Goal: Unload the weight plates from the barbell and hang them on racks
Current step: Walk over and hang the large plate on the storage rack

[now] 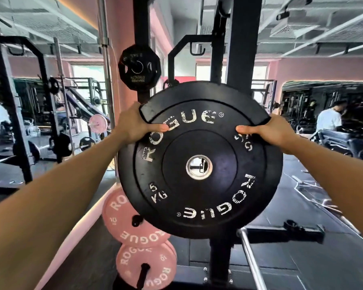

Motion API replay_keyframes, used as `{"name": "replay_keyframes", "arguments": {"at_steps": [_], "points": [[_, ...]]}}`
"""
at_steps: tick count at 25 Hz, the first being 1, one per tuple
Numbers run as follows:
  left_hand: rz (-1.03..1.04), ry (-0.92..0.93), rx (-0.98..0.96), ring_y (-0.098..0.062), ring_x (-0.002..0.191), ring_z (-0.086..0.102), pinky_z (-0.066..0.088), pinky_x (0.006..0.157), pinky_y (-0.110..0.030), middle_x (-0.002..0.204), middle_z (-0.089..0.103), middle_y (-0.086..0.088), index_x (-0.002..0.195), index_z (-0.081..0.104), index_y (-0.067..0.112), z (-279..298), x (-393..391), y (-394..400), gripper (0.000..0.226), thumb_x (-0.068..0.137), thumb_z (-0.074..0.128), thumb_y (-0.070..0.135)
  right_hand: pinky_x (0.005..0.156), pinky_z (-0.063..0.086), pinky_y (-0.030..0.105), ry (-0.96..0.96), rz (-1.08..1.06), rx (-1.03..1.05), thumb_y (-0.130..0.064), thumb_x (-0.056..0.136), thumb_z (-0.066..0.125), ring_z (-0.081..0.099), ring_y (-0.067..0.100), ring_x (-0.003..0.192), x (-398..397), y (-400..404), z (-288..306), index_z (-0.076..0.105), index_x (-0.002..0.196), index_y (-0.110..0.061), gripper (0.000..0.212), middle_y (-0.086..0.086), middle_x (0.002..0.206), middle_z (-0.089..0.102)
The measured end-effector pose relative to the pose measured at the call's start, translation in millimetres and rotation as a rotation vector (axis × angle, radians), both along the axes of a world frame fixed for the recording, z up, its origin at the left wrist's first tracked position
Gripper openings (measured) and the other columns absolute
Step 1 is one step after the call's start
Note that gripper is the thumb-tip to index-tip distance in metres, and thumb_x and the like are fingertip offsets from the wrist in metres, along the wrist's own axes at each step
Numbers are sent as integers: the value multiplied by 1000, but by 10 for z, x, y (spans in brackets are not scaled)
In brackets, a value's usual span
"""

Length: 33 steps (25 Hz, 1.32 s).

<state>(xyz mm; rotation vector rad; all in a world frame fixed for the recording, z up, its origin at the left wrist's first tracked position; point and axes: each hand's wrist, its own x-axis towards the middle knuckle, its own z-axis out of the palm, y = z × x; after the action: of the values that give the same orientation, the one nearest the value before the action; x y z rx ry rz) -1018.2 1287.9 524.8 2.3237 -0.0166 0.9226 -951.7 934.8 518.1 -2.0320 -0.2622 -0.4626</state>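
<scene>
The black plate (199, 162) that I grip in my left hand (134, 124) and right hand (268, 132) looks like matt rubber, faintly scuffed, with white lettering worn and chipped in patches; its centre ring (199, 166) is bright, polished metal. The pink plates (134, 222) low on the rack show the same matt rubber look, with cleaner white lettering. The rack upright (242, 49) is metal with a dull black painted finish, and the small black plate (139, 67) hung higher has a slight sheen. The bar (253, 258) low on the right is smooth, shiny bare metal. The floor (333, 258) is dark, matt matting.
</scene>
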Motion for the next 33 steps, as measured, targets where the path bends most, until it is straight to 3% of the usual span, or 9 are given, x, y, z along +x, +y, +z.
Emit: {"name": "replay_keyframes", "arguments": {"at_steps": [4, 7, 10, 14, 18, 22, 27, 29, 33], "points": [[4, 35, -61, -16, 93, 51, 34, 65, -22, 104, 57, 5, 112, 49, 15, -209, 375, -768, 79, 56, 89, 56, 92, 51, 33, -3, 35, -99, -64, 41, 88, 66, 12, 97, 443, -818, -88, 73, 104, -28, 74, -9, 104, 72], [15, 28, -82, -18, 93, 54, 37, 71, -25, 103, 60, 4, 105, 49, 19, -290, 584, -1368, 78, 52, 89, 59, 85, 47, 29, -12, 34, -139, -63, 48, 86, 63, 14, 98, 650, -1406, -98, 71, 109, -28, 72, -7, 105, 69], [7, 47, -101, -14, 96, 57, 40, 78, -26, 107, 61, 8, 114, 54, 18, -328, 699, -1838, 86, 49, 90, 62, 79, 42, 25, 6, 44, -120, -57, 54, 86, 61, 13, 92, 665, -1889, -170, 70, 107, -30, 61, -8, 101, 67], [2, 74, -59, -15, 93, 59, 41, 70, -25, 102, 64, 8, 110, 57, 17, -580, 748, -2237, 86, 48, 87, 68, 81, 44, 25, 20, 51, -109, -55, 54, 87, 61, 9, 91, 651, -2304, -484, 68, 106, -35, 59, -17, 94, 66], [-25, 109, -103, -17, 96, 53, 38, 79, -28, 103, 57, 5, 114, 50, 16, -1330, 698, -2553, 78, 58, 90, 52, 86, 53, 33, 60, 24, -136, -64, 45, 87, 66, 12, 93, 703, -2598, -1241, 73, 102, -29, 68, -11, 99, 71], [-50, 153, -110, -18, 99, 57, 41, 81, -29, 104, 60, 7, 112, 50, 20, -2223, 699, -2710, 81, 52, 89, 57, 73, 53, 27, 105, 20, -166, -66, 43, 86, 66, 8, 87, 728, -2774, -2166, 74, 97, -28, 68, -10, 94, 72], [-82, 168, -119, -16, 99, 54, 40, 84, -28, 98, 58, 11, 116, 49, 24, -3398, 785, -2923, 76, 57, 91, 49, 90, 53, 39, 134, -24, -215, -81, 31, 79, 66, 16, 93, 879, -2946, -3411, 71, 104, -21, 95, -3, 101, 72], [-93, 171, -125, -17, 100, 55, 40, 83, -28, 103, 59, 8, 114, 48, 23, -3780, 813, -3003, 75, 58, 91, 48, 88, 53, 37, 150, -17, -211, -80, 33, 80, 65, 16, 95, 877, -3023, -3786, 71, 104, -26, 90, -7, 101, 71], [-93, 175, -120, -15, 99, 55, 38, 82, -25, 101, 59, 11, 110, 49, 25, -4647, 908, -3101, 72, 57, 92, 48, 68, 44, 24, 148, 12, -187, -66, 49, 85, 62, 7, 88, 829, -3139, -4563, 71, 91, -32, 57, -17, 90, 68]]}}
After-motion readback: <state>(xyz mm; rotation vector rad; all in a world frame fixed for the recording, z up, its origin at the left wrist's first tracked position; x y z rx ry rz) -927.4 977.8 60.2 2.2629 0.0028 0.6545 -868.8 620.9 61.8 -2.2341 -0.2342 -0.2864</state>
